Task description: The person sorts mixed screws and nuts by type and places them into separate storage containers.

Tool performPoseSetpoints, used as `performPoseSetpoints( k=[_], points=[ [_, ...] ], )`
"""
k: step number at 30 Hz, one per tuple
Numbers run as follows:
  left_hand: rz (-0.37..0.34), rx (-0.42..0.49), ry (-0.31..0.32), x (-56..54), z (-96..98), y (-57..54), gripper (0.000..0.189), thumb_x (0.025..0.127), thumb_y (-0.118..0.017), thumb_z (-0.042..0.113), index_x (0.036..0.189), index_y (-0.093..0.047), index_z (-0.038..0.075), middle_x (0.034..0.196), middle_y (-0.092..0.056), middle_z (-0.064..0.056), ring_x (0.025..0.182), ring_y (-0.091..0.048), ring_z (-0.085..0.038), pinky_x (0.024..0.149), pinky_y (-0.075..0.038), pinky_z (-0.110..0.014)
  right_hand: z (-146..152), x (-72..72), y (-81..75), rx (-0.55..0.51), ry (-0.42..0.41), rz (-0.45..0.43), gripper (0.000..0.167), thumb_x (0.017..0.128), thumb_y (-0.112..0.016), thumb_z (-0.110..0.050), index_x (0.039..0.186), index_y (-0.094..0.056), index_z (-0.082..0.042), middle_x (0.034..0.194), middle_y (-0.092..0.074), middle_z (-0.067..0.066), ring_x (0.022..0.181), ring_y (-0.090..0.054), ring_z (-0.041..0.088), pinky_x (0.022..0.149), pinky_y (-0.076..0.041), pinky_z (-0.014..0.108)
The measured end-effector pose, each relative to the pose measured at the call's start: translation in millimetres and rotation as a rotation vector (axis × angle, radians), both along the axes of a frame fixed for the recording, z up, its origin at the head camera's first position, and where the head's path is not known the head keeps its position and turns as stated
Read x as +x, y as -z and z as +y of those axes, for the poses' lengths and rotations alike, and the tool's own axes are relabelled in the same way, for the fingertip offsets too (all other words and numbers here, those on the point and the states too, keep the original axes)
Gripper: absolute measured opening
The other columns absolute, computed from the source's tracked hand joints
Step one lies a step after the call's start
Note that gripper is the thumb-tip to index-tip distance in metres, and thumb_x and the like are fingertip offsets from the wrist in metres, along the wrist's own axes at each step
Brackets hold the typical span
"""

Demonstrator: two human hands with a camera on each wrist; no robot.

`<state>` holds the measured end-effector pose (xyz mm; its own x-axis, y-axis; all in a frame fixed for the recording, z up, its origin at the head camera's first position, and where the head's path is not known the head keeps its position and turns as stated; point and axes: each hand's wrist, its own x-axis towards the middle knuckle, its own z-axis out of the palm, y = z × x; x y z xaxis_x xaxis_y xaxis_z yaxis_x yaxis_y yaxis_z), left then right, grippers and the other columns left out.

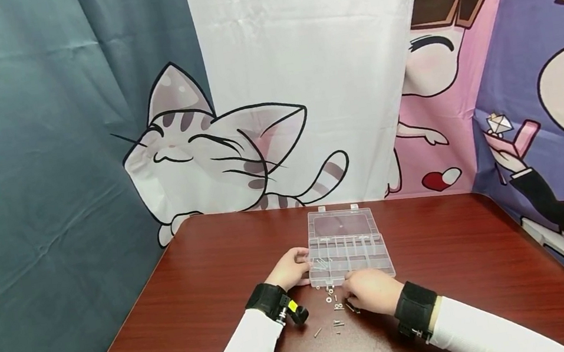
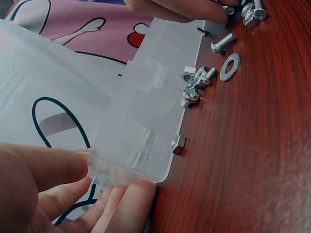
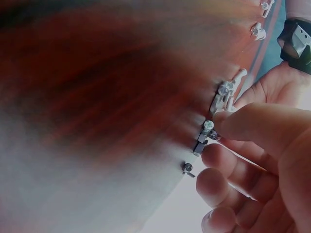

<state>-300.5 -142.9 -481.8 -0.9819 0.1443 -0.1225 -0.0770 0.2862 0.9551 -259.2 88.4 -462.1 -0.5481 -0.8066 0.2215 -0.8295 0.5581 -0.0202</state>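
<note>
A clear plastic compartment box (image 1: 352, 281) lies on the table with its lid laid back. My left hand (image 1: 287, 270) grips the left end of the box, thumb and fingertips against its wall near the front corner (image 2: 160, 177). Some long screws (image 1: 321, 263) show in the box's left compartments. My right hand (image 1: 374, 291) is low at the front edge of the box, fingers bent over loose hardware. In the right wrist view a gap shows between thumb and index finger, with a screw (image 3: 208, 125) and nuts just past the tips.
Loose hardware lies in front of the box: a flat washer (image 2: 230, 67), a hex nut (image 2: 179, 144), a short bolt (image 2: 223, 43) and several more screws (image 1: 338, 324). Printed curtains (image 1: 312, 77) hang behind the brown table (image 1: 217, 256) and along its sides.
</note>
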Motion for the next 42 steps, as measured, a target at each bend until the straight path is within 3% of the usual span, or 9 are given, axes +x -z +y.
performPoseSetpoints(
  k=[13, 21, 25, 29, 34, 37, 42],
  points=[
    [0.004, -0.002, -0.006, -2.5, -2.1, -2.7, 0.041, 0.097, -0.061, 0.005, 0.135, -0.049, -0.001, 0.120, -0.058, -0.018, 0.094, -0.063, -0.023, 0.068, -0.060, -0.034, -3, -12.7, -15.0, -0.094, -0.011, -0.071, 0.013, 0.082, -0.073, -0.008, 0.079, -0.064, -0.016, 0.074, -0.056, -0.010, 0.064, -0.050, 0.002, 0.057, -0.045, 0.022],
    [0.010, 0.000, 0.001, -0.2, -3.1, -3.3, 0.041, 0.097, -0.062, 0.005, 0.135, -0.049, -0.001, 0.121, -0.058, -0.018, 0.095, -0.064, -0.024, 0.068, -0.060, -0.035, -7, -47.2, -29.6, -0.133, 0.126, -0.067, 0.016, 0.085, -0.071, -0.008, 0.076, -0.061, -0.017, 0.069, -0.053, -0.011, 0.062, -0.046, 0.005, 0.057, -0.043, 0.024],
    [0.008, -0.005, 0.002, 0.5, -2.8, -3.8, 0.041, 0.097, -0.062, 0.005, 0.135, -0.049, -0.001, 0.122, -0.058, -0.019, 0.097, -0.064, -0.025, 0.069, -0.061, -0.035, -12, -63.5, -35.4, -0.147, 0.143, -0.043, 0.021, 0.083, -0.070, -0.005, 0.070, -0.058, -0.017, 0.065, -0.049, -0.010, 0.058, -0.043, 0.007, 0.055, -0.040, 0.025],
    [0.004, -0.001, 0.005, 1.6, -1.5, -2.3, 0.040, 0.097, -0.060, 0.005, 0.135, -0.049, -0.001, 0.122, -0.058, -0.019, 0.099, -0.064, -0.026, 0.070, -0.061, -0.035, -16, -78.7, -28.5, -0.118, 0.149, -0.066, 0.032, 0.081, -0.069, 0.000, 0.063, -0.049, -0.018, 0.061, -0.037, -0.010, 0.055, -0.034, 0.007, 0.053, -0.031, 0.023],
    [0.007, 0.006, 0.011, 3.1, 0.0, 1.6, 0.040, 0.097, -0.058, 0.004, 0.135, -0.049, -0.002, 0.119, -0.060, -0.019, 0.099, -0.065, -0.026, 0.069, -0.061, -0.035, -21, -92.9, -11.2, -0.005, 0.172, -0.108, 0.045, 0.083, -0.067, -0.001, 0.059, -0.035, -0.021, 0.060, -0.022, -0.008, 0.054, -0.022, 0.009, 0.053, -0.021, 0.025],
    [0.005, 0.007, 0.007, 4.2, -0.2, 0.9, 0.039, 0.097, -0.058, 0.004, 0.135, -0.049, -0.002, 0.119, -0.060, -0.019, 0.099, -0.065, -0.027, 0.070, -0.061, -0.035, -25, -94.4, -11.1, 0.033, 0.172, -0.108, 0.048, 0.083, -0.066, -0.001, 0.056, -0.032, -0.022, 0.058, -0.020, -0.008, 0.052, -0.020, 0.010, 0.052, -0.019, 0.024],
    [0.011, 0.007, 0.004, 5.9, -0.5, -1.1, 0.040, 0.097, -0.058, 0.003, 0.136, -0.048, -0.003, 0.121, -0.059, -0.020, 0.100, -0.065, -0.028, 0.070, -0.061, -0.035, -29, -90.2, -18.1, 0.000, 0.178, -0.136, 0.049, 0.084, -0.067, 0.000, 0.054, -0.034, -0.020, 0.056, -0.020, -0.007, 0.051, -0.020, 0.011, 0.051, -0.019, 0.026]
  ],
)
